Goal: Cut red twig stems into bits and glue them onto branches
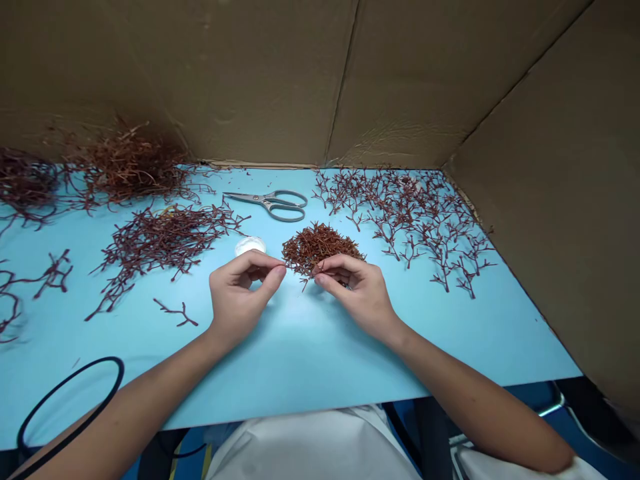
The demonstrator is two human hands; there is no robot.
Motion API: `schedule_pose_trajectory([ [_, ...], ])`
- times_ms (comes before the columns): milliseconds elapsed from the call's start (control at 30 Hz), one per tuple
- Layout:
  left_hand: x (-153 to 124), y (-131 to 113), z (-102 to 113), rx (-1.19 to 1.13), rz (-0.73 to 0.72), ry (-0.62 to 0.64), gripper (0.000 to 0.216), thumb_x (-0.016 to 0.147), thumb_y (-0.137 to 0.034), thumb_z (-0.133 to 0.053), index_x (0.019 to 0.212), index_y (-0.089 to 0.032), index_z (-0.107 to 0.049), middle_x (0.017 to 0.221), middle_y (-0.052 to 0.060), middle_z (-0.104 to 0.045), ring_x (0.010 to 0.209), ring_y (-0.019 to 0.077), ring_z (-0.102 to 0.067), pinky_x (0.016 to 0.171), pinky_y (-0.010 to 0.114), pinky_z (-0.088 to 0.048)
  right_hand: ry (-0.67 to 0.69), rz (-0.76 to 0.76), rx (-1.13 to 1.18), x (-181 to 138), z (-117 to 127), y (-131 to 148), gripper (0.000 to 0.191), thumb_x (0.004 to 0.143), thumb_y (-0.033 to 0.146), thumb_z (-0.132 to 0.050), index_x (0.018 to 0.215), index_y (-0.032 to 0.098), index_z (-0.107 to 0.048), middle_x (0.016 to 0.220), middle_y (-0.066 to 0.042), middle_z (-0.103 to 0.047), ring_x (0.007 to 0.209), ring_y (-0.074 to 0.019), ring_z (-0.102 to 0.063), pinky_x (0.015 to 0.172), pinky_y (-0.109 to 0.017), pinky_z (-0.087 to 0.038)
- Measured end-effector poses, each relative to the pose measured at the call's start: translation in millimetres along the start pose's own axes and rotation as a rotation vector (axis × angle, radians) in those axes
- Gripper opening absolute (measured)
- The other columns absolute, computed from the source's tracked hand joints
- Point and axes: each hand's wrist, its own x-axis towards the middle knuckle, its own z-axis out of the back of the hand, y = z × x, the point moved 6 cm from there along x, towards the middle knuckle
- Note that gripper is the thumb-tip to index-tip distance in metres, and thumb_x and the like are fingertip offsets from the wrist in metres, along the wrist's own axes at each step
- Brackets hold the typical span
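Note:
My left hand (243, 300) and my right hand (355, 293) hover close together over the blue tabletop (320, 347), fingertips pinched. Just beyond them lies a small heap of short reddish-brown sprigs (316, 248). My right thumb and forefinger touch its near edge and seem to grip a thin sprig. Whether my left fingertips hold anything is too hard to see, since anything there would be very fine. They are close to the heap's left side.
Steel scissors (267, 205) with grey handles and a round white lid or dish (250, 246) lie beyond my hands. Dark red branches (405, 227) spread out at right, with tangled heaps (127, 167) at left. A black cable (70, 400) loops at front left. Cardboard walls (250, 80) bound the back and right.

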Motion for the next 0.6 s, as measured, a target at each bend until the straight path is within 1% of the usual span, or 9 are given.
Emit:
schedule_pose_trajectory([
  [267, -2, -2, 1, -0.013, -0.009, 0.023, 0.01, 0.083, -0.01, -0.074, 0.079, -0.019, -0.075, 0.069, -0.002, -0.071, 0.056, 0.0073, -0.059, 0.052, 0.017, -0.049, 0.012, 0.015, -0.037, 0, -1, 1, 0.011, 0.083, 0.032, -0.083, 0.088, 0.023, -0.077, 0.092, -0.003, -0.082, 0.084, -0.018, -0.077, 0.081, -0.033, -0.063],
  [433, -1, -2, 1, -0.005, -0.01, 0.03, 0.01, 0.084, -0.01, -0.073, 0.079, -0.019, -0.073, 0.07, -0.002, -0.07, 0.06, 0.0091, -0.062, 0.055, 0.018, -0.051, 0.02, 0.04, -0.072, -1, -2, 3, 0.01, 0.086, 0.031, -0.08, 0.091, 0.023, -0.075, 0.093, -0.003, -0.08, 0.084, -0.0177, -0.076, 0.08, -0.033, -0.063],
  [500, -1, -3, 1, 0.005, -0.037, 0.017, 0.01, 0.084, -0.01, -0.073, 0.078, -0.018, -0.073, 0.07, -0.001, -0.07, 0.062, 0.0101, -0.063, 0.056, 0.02, -0.052, -0.005, 0.107, -0.126, -2, 0, 9, 0.014, 0.089, 0.029, -0.077, 0.102, 0.024, -0.074, 0.101, -0.004, -0.079, 0.09, -0.0187, -0.076, 0.081, -0.034, -0.063],
  [533, -1, -4, 1, 0.01, -0.057, 0.01, 0.01, 0.084, -0.01, -0.074, 0.078, -0.019, -0.073, 0.069, -0.001, -0.07, 0.062, 0.0105, -0.063, 0.056, 0.02, -0.052, -0.033, 0.171, -0.171, -3, 3, 14, 0.021, 0.09, 0.027, -0.077, 0.11, 0.025, -0.072, 0.109, -0.006, -0.078, 0.095, -0.0199, -0.076, 0.084, -0.035, -0.063],
  [600, -2, -7, 1, 0.024, -0.102, -0.007, 0.011, 0.084, -0.009, -0.074, 0.079, -0.019, -0.073, 0.069, -0.001, -0.07, 0.062, 0.0112, -0.063, 0.055, 0.021, -0.051, -0.104, 0.368, -0.301, -8, 7, 29, 0.038, 0.089, 0.023, -0.077, 0.126, 0.027, -0.067, 0.123, -0.008, -0.074, 0.11, -0.0239, -0.073, 0.094, -0.041, -0.061],
])
